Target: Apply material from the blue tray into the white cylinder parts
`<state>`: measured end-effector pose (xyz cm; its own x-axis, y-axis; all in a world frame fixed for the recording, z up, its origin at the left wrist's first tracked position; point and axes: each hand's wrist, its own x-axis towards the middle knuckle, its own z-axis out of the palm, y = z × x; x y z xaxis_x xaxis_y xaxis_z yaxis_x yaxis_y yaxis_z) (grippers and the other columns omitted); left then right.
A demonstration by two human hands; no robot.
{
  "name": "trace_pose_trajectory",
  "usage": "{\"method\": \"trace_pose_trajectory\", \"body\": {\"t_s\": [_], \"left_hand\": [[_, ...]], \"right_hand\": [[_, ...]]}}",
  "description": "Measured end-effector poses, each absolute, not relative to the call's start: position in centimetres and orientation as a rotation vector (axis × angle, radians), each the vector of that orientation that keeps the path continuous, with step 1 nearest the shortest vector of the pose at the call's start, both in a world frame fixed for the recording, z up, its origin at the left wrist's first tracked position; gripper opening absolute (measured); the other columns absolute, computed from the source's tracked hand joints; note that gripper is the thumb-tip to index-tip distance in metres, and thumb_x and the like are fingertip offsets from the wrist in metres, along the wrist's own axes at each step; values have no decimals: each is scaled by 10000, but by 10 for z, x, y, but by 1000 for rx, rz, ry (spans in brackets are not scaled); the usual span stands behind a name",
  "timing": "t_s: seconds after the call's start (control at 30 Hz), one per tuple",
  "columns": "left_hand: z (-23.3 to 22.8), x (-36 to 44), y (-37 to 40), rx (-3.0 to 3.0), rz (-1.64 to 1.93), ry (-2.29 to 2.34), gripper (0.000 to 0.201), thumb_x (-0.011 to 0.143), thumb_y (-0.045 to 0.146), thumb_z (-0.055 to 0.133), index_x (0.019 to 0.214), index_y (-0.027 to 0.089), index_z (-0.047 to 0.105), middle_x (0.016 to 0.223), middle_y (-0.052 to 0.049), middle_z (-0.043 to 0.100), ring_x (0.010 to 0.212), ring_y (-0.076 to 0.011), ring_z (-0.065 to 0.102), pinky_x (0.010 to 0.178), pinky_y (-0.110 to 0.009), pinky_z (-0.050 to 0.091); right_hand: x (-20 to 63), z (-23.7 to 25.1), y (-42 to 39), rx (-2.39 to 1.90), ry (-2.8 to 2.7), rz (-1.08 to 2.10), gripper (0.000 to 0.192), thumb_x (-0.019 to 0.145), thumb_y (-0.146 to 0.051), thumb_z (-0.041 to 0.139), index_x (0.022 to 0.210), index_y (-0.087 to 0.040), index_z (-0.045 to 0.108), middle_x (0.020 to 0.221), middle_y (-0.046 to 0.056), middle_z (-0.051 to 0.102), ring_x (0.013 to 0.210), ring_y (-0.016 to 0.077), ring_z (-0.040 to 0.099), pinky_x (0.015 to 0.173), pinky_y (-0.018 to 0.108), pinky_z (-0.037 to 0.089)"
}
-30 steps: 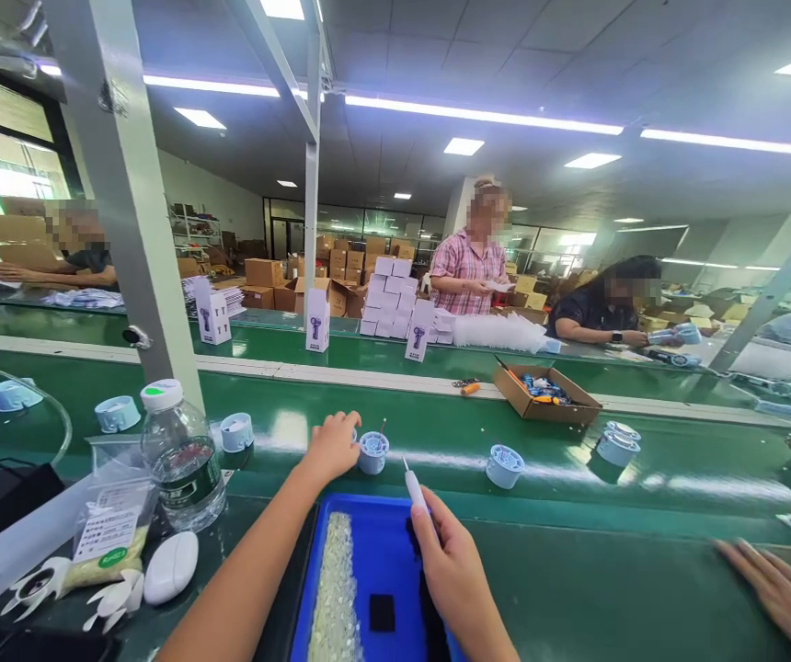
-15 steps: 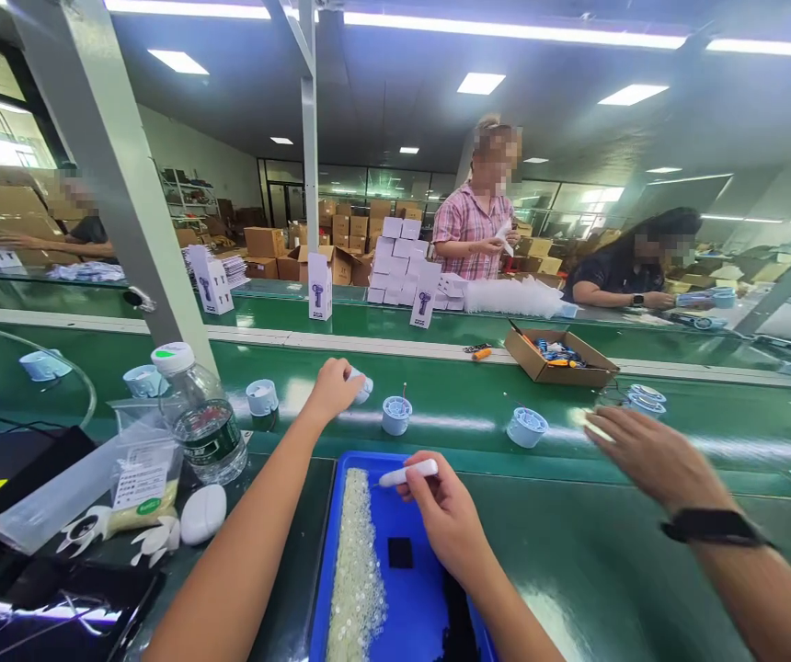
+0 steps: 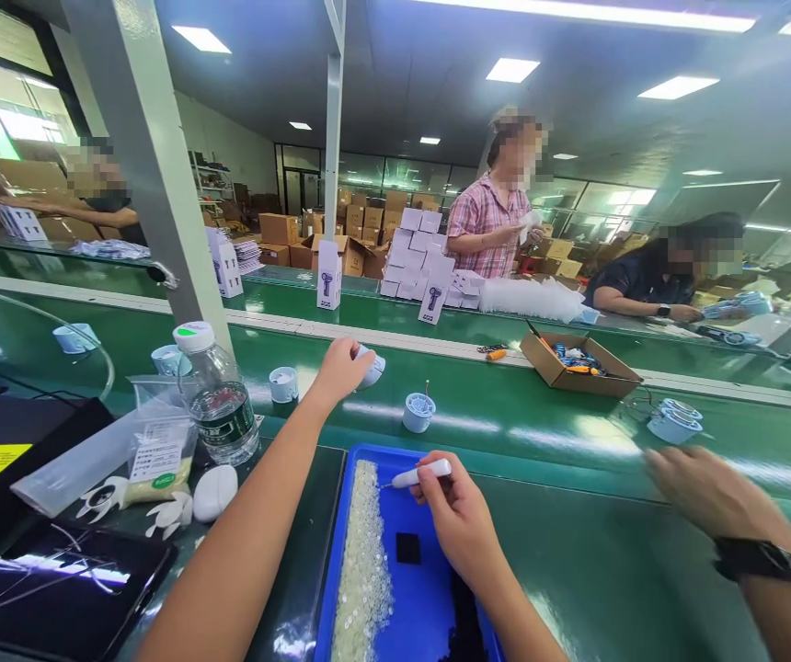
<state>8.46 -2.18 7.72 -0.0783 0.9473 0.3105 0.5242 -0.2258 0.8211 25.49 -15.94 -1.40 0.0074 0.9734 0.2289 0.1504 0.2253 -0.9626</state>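
- Head view: left hand (image 3: 338, 370) reaches far over the green conveyor belt (image 3: 547, 423), fingers curled round a small pale-blue round plastic cap (image 3: 370, 367), lifted a bit off the belt surface, tilted.
- Right hand (image 3: 461, 515) sits over the blue rectangular plastic tray (image 3: 423, 588) at near centre; thumb & fingers pinch a slim white pen-shaped tool (image 3: 420, 473), held approx. level, tip pointing left.
- Tool tip hangs just above a strip of small translucent whitish beads (image 3: 362, 570) along the tray's left half; touching or not, can't tell, too small.
- Small black square pad (image 3: 407, 548) lies in tray, right of the beads.
- Second pale-blue cap with a thin pin standing in it (image 3: 418, 412) rests on belt, right of the held one, near tray's far edge.
- Left side: clear plastic water bottle w/ white lid (image 3: 217, 397), white oval pebble-like case (image 3: 214, 492), dark tablet (image 3: 57, 588) at near left.
- Right: a co-worker's hand with black wristwatch (image 3: 713, 492) hovers above the belt, blurred.
- Far: open brown cardboard box (image 3: 578, 363) on belt's far edge; other people at the far table.
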Motion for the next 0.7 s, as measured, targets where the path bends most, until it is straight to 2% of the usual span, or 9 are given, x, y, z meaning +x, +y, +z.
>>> {"method": "trace_pose_trajectory", "body": {"t_s": [0.1, 0.27, 0.7], "left_hand": [[76, 84, -21, 1708, 1267, 1553, 251, 718, 281, 559, 576, 198, 370, 644, 27, 410, 614, -113, 389, 555, -246, 298], [76, 83, -20, 1527, 1259, 1443, 253, 696, 318, 558, 600, 208, 352, 625, 34, 401, 593, -114, 412, 542, -248, 318], [85, 88, -27, 1287, 1178, 1320, 278, 636, 343, 612, 630, 206, 371, 662, 5, 526, 646, -148, 532, 563, -267, 406]], "right_hand": [[259, -10, -159, -1225, -1473, 820, 265, 886, -459, 444, 813, -208, 485, 651, -20, 498, 579, 135, 494, 557, 243, 417], [272, 0, -159, -1301, -1522, 473, 243, 903, -396, 443, 744, -213, 454, 635, -36, 455, 564, 118, 416, 556, 234, 358], [280, -1, -156, -1364, -1444, 546, 258, 911, -407, 418, 728, -224, 408, 594, -51, 446, 529, 118, 420, 524, 231, 359]]}}
